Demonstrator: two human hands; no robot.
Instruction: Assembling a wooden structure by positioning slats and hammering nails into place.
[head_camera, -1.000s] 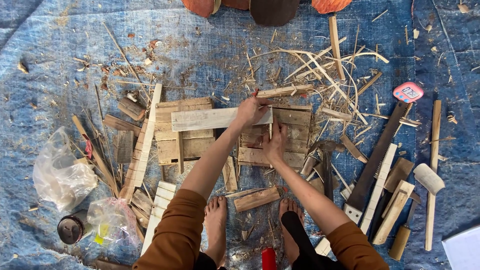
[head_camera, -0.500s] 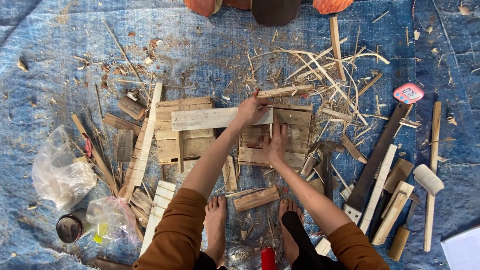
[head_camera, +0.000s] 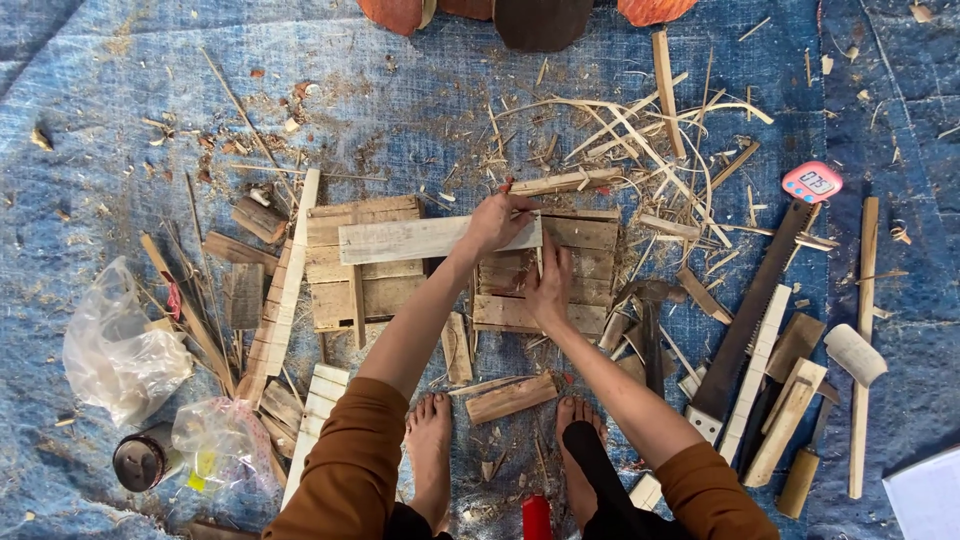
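— While both arms reach forward, what do the hands hold?
— Left hand (head_camera: 497, 222) grips the right end of a pale plank (head_camera: 420, 239) laid across two slatted panels (head_camera: 365, 262). Right hand (head_camera: 550, 285) presses flat on the right panel (head_camera: 560, 270), fingers spread.
— Location?
— Middle of the blue tarp (head_camera: 130, 120); saw (head_camera: 745, 320) and mallet (head_camera: 858, 360) lie toward its right edge.
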